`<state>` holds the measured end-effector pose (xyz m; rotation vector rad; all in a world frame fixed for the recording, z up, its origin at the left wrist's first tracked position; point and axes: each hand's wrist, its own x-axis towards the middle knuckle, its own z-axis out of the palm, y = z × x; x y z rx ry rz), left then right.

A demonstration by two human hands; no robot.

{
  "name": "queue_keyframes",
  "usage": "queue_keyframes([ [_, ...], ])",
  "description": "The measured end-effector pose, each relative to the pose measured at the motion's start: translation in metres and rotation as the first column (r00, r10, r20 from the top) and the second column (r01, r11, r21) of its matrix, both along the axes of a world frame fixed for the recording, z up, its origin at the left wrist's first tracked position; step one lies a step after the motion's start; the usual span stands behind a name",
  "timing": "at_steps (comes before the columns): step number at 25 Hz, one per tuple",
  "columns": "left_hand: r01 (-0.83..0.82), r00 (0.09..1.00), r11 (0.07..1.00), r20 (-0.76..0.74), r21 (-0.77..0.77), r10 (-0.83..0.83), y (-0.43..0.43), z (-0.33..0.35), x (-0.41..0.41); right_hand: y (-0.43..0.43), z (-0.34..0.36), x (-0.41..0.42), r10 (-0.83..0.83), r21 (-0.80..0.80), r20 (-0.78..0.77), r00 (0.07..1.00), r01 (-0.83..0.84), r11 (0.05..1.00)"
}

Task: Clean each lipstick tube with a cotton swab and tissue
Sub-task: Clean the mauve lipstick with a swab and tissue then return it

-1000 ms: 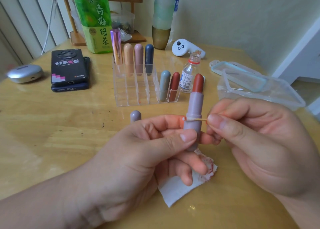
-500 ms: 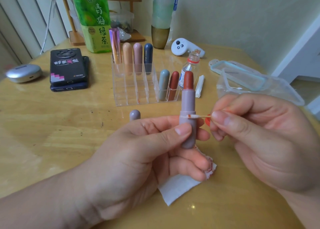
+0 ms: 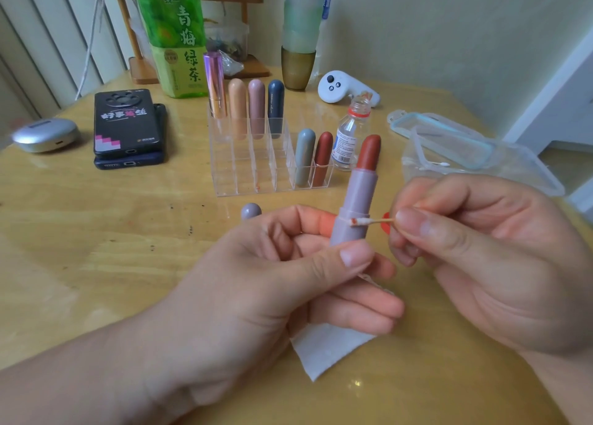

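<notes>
My left hand (image 3: 272, 289) grips an uncapped lilac lipstick tube (image 3: 357, 196) upright, its brick-red bullet extended. My right hand (image 3: 487, 264) pinches a cotton swab (image 3: 369, 221); its red-stained tip touches the ridge of the tube. A white tissue (image 3: 324, 347) lies on the table under my left fingers, mostly hidden. The lilac cap (image 3: 251, 211) stands behind my left hand. A clear acrylic organizer (image 3: 253, 171) holds several capped lipsticks.
A small clear bottle (image 3: 349, 135) stands right of the organizer. An open plastic box (image 3: 475, 155) with swabs is at the right. Two stacked phones (image 3: 128, 129), a silver case (image 3: 46, 134), a green tea bottle (image 3: 173, 36) and a white controller (image 3: 343, 87) are farther back.
The lipstick tube has tilted and shifted slightly right. The swab tip has slid along the tube's ridge toward its right side and shows a red stain.
</notes>
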<state>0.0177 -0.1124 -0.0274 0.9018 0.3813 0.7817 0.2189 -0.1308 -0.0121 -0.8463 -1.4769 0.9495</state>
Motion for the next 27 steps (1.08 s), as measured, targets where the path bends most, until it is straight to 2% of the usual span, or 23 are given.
queue_keyframes([
  [7,0.003,1.0,0.995,-0.021,0.105,-0.001,-0.001,-0.003,0.003,-0.001,-0.002,-0.003,0.037,-0.009,-0.001,0.999,-0.037,0.999],
  [11,-0.047,0.982,0.984,-0.174,0.175,0.078,0.0,-0.008,0.0,-0.002,-0.003,-0.005,0.042,0.029,0.048,0.998,-0.043,0.999],
  [13,-0.05,0.976,0.983,-0.199,0.176,0.086,0.0,-0.009,0.001,-0.001,-0.001,-0.004,0.053,0.036,0.055,0.997,-0.055,0.998],
  [20,-0.051,0.998,0.998,-0.035,0.044,0.052,0.003,-0.005,0.005,0.005,0.004,0.01,-0.042,0.019,0.051,0.998,0.041,0.999],
  [27,-0.003,0.999,0.996,-0.048,0.088,0.007,0.001,-0.005,0.005,0.002,0.001,0.001,0.033,-0.072,-0.072,0.997,-0.038,0.997],
])
